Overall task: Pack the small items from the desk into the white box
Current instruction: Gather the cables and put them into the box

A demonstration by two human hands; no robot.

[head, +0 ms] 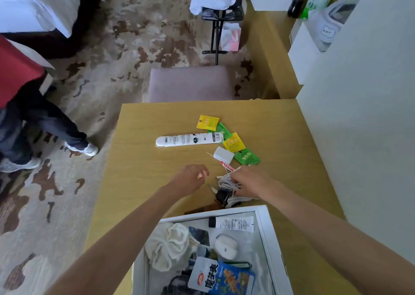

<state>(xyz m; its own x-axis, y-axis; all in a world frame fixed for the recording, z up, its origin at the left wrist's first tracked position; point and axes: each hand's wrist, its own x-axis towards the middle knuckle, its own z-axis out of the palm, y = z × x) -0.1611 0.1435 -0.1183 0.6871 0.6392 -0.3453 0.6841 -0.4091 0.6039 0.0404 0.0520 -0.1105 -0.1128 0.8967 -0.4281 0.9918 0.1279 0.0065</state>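
White box (266,225): open, at the near edge of the desk (146,160), directly below both forearms. It holds a white tube with a black cap (232,223), a crumpled cloth pouch (170,246), a white oval case (225,245) and a blue snack packet (224,276).

Left hand (190,179): over the desk just beyond the box, fingers curled in, nothing seen in them.

Right hand (249,182): fingers bent down around a bundle of white cord (226,182), gripping it; a dark bunch of keys (221,196) lies just beside it.

Farther out on the pale wood top: a long white package (189,139), yellow sachets (207,122), green sachets (247,157) and a small white block (223,155), loosely clustered.

Room: brown-patterned carpet, a padded chair (190,83) against the far desk edge, a white wall at right, bottles (316,0) on a far counter, a second person (27,119) standing at left.

Writing: large Chinese characters on the snack packet; print on the tube and long package is too small to read.
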